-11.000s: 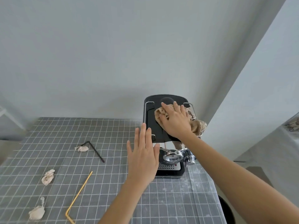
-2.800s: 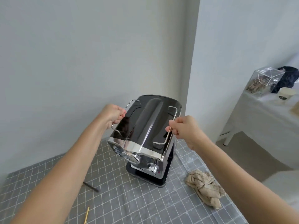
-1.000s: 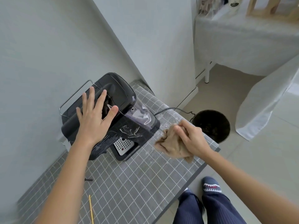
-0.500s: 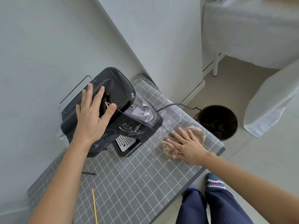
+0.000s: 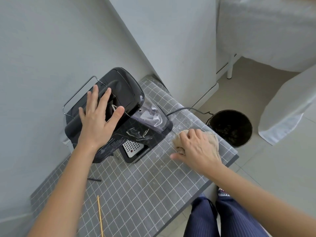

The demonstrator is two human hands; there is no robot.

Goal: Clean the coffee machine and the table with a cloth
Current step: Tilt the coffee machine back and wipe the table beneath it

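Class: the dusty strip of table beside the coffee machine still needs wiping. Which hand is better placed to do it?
Right hand: it already grips the cloth on the table. The left hand rests on the machine.

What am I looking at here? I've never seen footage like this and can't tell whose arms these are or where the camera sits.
The camera is worn on a person's head, looking down at their own arms. The left hand rests flat on a black coffee machine, which looks tilted. The right hand presses a beige cloth onto the grey checked table. A thin yellow stick and a small black rod also lie there. A dark bin stands on the floor beyond the table.
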